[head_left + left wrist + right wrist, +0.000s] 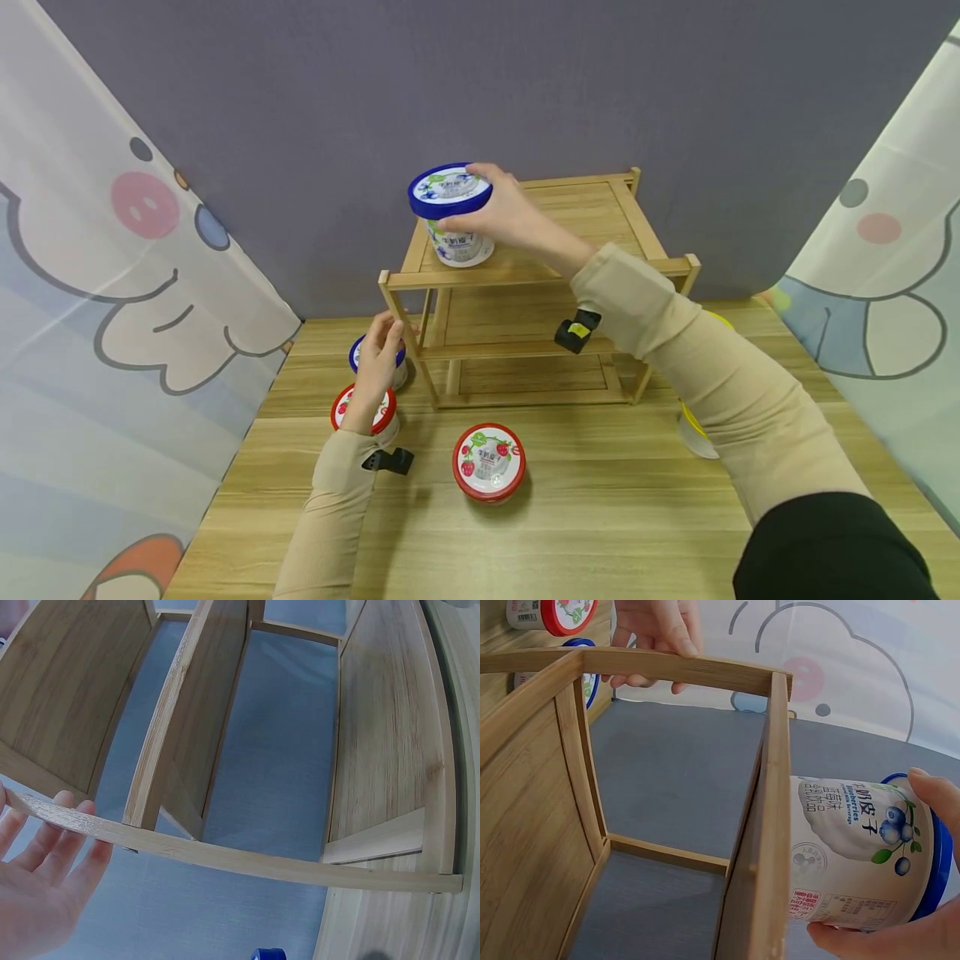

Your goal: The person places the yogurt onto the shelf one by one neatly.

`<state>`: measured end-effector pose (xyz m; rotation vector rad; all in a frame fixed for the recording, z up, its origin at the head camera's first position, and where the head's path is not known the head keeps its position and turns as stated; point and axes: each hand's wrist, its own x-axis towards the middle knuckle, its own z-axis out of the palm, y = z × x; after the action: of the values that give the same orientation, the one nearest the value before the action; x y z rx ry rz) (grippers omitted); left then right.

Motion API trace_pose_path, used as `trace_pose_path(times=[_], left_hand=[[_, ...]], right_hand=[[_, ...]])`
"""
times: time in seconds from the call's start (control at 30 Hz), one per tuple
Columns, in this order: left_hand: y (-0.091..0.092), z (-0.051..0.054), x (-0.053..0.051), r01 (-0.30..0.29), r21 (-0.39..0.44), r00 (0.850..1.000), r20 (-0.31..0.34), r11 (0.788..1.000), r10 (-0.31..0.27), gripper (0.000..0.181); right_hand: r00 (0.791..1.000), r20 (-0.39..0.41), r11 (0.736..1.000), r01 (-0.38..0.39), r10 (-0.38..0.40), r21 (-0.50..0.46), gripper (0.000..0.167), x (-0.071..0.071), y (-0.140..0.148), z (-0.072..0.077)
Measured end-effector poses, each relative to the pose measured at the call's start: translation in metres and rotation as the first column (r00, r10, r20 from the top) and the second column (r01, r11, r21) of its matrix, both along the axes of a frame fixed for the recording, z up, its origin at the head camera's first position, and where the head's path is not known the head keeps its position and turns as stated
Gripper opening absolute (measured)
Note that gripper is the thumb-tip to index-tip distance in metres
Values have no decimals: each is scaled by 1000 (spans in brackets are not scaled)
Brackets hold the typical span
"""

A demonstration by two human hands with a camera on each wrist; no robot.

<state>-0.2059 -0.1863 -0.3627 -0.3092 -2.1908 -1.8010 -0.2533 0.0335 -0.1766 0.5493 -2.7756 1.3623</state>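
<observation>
My right hand (pixel 510 208) grips a white tub with a blue lid and blueberry print (pixel 453 237), thumb and fingers on opposite sides near the lid. The tub is upright at the left end of the top board of a three-tier wooden shelf (pixel 525 277); whether its base touches the board I cannot tell. The right wrist view shows the tub (pixel 855 847) beside the board's edge. My left hand (pixel 378 358) holds the shelf's left side rail (pixel 225 856), thumb on one side and fingers on the other. Beneath that hand stand another blue-lidded tub (pixel 401 372) and a red-lidded tub (pixel 342 406).
Another red-lidded strawberry tub (pixel 489 462) stands on the wood-grain table (pixel 600 517) in front of the shelf. Yellow-lidded tubs (pixel 697 440) are partly hidden behind my right forearm. A grey wall (pixel 525 83) rises behind the shelf, with printed curtains (pixel 90 225) on both sides.
</observation>
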Motion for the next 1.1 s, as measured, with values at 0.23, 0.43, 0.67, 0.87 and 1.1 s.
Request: trace_pose_path(times=[0.23,0.43,0.67,0.87,1.1], left_hand=[[1,0,0,15,4,1000,10,1000,-15,33],[0,0,0,6,-1,1000,2,1000,-6,32],[0,0,0,4,1,1000,-5,1000,-4,32],[-1,1,0,4,11,1000,14,1000,-4,33],[0,1,2,-2,14,1000,14,1000,2,33]], right_hand=[[1000,15,1000,-2,2,-24,90,-2,1,-3],[1000,19,999,-17,18,-48,90,-2,2,-4],[1000,12,999,-23,24,-44,90,-1,2,-6],[999,4,998,-40,40,-52,90,-1,2,-8],[999,-19,998,-33,32,-62,91,3,1,-10]])
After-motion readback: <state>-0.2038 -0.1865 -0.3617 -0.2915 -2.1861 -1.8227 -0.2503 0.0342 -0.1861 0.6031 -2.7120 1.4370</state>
